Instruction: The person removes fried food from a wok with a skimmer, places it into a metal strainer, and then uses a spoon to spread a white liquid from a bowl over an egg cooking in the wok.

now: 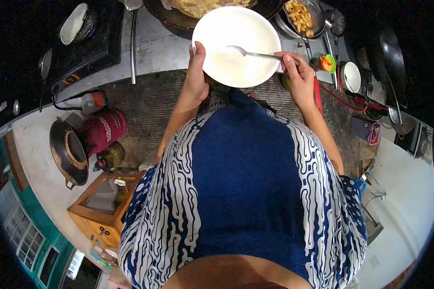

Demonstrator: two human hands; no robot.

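At top centre, the left hand (196,72) grips the rim of the round white ceramic plate (236,45), steadying it level above the grey tabletop (154,48). The right hand (296,72) has its fingers clamped on the silver metal spoon (253,54), whose bowl rests on the plate.

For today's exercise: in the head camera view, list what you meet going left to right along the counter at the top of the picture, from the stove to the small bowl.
Black stove → left hand → white bowl → spoon → right hand → orange-and-green lid → small white bowl.

red gas cylinder (103,131), black wok (68,152), fried food (300,17)
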